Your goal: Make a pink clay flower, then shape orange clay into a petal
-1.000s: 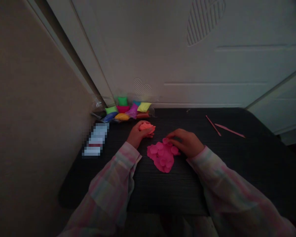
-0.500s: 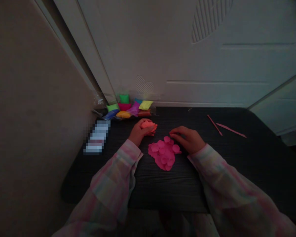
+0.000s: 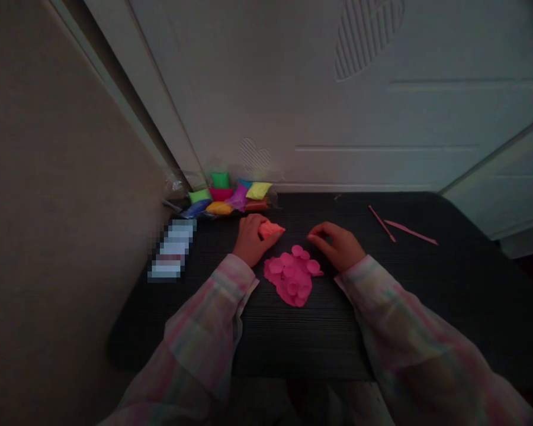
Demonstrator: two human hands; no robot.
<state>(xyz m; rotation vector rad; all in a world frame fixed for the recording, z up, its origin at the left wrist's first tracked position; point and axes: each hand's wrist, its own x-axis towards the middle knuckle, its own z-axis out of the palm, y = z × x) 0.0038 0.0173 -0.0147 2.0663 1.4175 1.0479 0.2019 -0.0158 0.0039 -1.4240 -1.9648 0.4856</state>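
My left hand point(image 3: 251, 239) is closed around a lump of orange-pink modelling clay point(image 3: 272, 229), a little above the dark table. Part of the lump is hidden by my fingers. Right of it, my right hand point(image 3: 338, 245) has thumb and forefinger pinched together; whether anything small sits between the tips I cannot make out. Between and just below both hands lies a flat, irregular piece of bright pink clay point(image 3: 293, 281) with several small round discs of the same pink stuck on it. Neither hand touches this piece.
Several colourful clay packets point(image 3: 220, 207) in clear plastic lie at the table's back left. A blurred-out card or phone-like item point(image 3: 172, 248) is at the left edge. Two thin pink modelling tools point(image 3: 411, 231) rest at the right. A white panelled door point(image 3: 382, 168) stands behind the table point(image 3: 302, 349).
My right hand has lifted off a disc on the pink clay and moved slightly up and right. My left hand has turned, its fingers shifting over the orange-pink lump.
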